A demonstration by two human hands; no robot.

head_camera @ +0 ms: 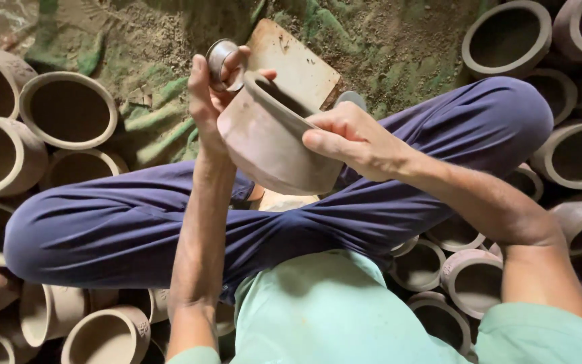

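Note:
A brown unfired clay pot point(271, 145) is tilted on its side above my crossed legs in dark blue trousers point(116, 222). My left hand point(209, 94) is up at the pot's rim and grips a small round grey tool point(222, 61) between thumb and fingers. My right hand point(351, 138) presses on the pot's rim and wall from the right, with the thumb on the outside. The pot's inside faces away and is mostly hidden.
Many open clay pots ring me: several at the left point(69, 111), several at the right point(506, 37), more below by my knees point(469, 276). A flat wooden board point(291, 64) lies on the sandy ground beyond the pot, over green cloth point(156, 128).

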